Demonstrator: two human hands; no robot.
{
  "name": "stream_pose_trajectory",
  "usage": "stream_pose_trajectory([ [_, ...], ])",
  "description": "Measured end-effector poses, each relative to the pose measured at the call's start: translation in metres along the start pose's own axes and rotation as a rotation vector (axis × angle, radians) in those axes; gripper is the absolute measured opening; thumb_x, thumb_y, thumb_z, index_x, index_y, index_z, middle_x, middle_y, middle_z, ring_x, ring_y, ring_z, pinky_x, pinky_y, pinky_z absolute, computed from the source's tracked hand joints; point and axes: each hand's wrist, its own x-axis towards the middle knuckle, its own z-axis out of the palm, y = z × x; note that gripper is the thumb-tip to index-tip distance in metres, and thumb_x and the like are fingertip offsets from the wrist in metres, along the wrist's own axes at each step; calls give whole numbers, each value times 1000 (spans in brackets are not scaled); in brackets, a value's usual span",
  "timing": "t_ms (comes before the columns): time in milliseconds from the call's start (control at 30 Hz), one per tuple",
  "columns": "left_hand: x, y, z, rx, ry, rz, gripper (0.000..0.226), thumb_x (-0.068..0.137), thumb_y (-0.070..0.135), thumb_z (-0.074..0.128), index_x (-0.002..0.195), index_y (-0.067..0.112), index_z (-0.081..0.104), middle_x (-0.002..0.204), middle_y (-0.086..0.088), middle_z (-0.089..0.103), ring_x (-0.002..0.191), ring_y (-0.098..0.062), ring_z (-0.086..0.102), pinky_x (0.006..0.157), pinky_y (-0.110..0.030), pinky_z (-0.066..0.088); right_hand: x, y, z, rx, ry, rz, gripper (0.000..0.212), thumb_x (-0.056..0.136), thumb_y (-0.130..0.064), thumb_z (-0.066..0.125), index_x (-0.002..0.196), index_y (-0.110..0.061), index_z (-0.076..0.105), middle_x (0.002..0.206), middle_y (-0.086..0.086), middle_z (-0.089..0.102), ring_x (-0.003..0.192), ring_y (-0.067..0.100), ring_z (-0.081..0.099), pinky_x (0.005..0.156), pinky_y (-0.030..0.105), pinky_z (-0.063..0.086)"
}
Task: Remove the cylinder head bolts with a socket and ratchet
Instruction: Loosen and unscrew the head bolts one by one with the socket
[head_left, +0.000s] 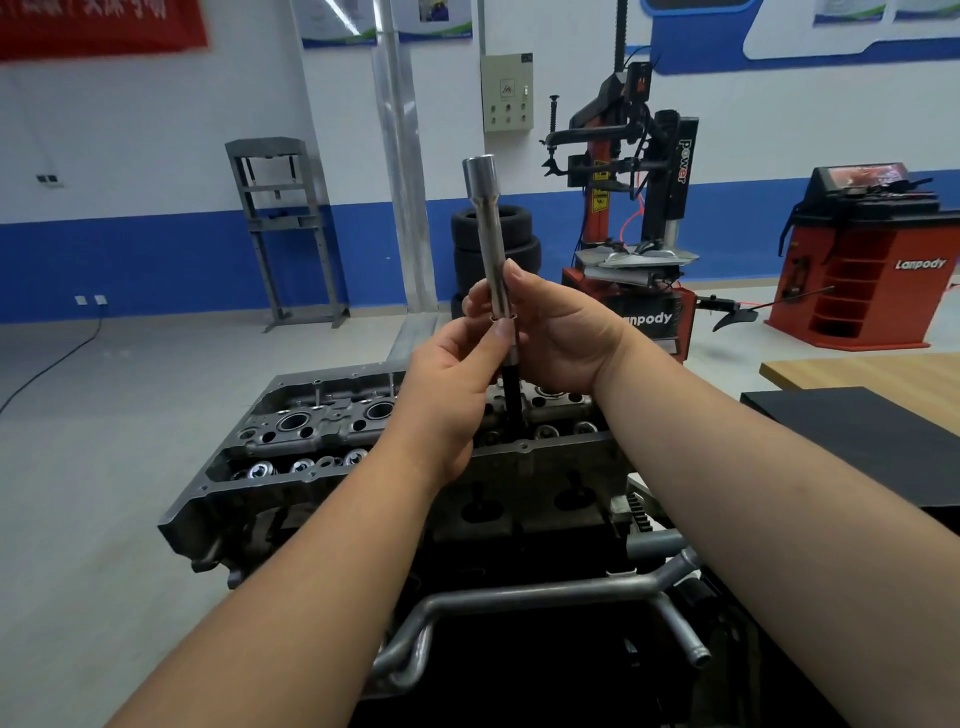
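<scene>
You hold the long socket (491, 244) upright in front of you, above the cylinder head (332, 447), with both hands meeting at its lower part. Your right hand (558, 338) wraps its fingers around the shaft from the right side, and your left hand (449, 395) pinches the lower collar of the tool with thumb and fingertips. So neither hand is free; both are closed on the same tool.

The long axis of the socket is nearly vertical, with only a small lean to the left at the top. Its wide open end points up, away from the engine, and a dark, thinner piece (511, 395) goes down from your fingers toward the head. I cannot tell if this dark piece is a bolt pulled out or an extension bar, because your hands cover the joint.

The cylinder head lies directly below the grip, on the engine stand, its long side running left to right across your view. The bolt holes near its middle, under your hands, are closest to the lower end of the tool. I judge that the next move goes along this same vertical axis, so keep the tool straight above the hole you choose. No ratchet handle is visible.
</scene>
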Motion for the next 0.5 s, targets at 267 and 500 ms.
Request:
stream_pose_trajectory([
  [267, 1, -1, -1, 34, -5, -3, 22, 97, 45, 60, 99, 32, 77, 104, 6, 78, 117, -17, 67, 116, -53, 39, -1, 0, 0, 10, -26, -22, 28, 77, -38, 79, 90, -16, 67, 92, 1, 61, 75, 14, 49, 75, 29, 50],
  [500, 1, 0, 1, 42, 33, 8, 18, 98, 38, 61, 97, 28, 76, 92, 6, 78, 98, -8, 72, 110, -47, 46, 0, 0, 2, 73, -36, 0, 36, 74, -37, 82, 96, -12, 70, 95, 3, 59, 81, 12, 54, 63, 20, 52],
])
